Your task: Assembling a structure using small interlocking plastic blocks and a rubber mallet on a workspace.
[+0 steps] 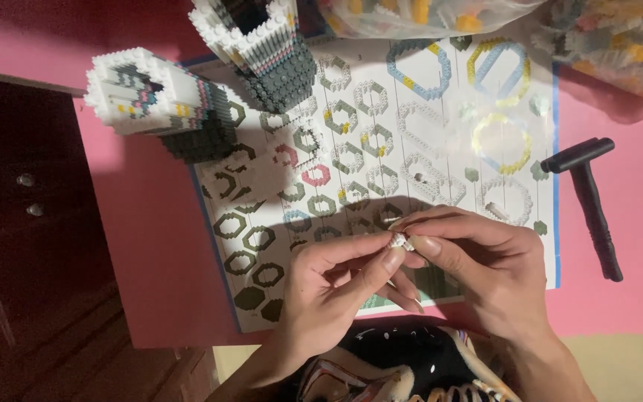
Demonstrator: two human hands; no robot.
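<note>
- Centrally, a tiny white brick piece (pixel 399 240) sits pinched between both hands, above the lower edge of the instruction sheet (pixel 381 149).
- The left hand (pixel 336 286) has its fingers closed on the piece, thumb pressing from below.
- The right hand (pixel 485 260) has its fingers closed on it too, from the other side.
- The sheet, printed with hexagonal ring diagrams, lies on the pink tabletop (pixel 150 246).
- Two partly built micro-brick models (pixel 165 100) stand at the sheet's upper left.
- A black T-shaped tool (pixel 588 193) lies just right of the sheet.
- Clear bags of loose bricks (pixel 426 15) rest along the top edge.
</note>
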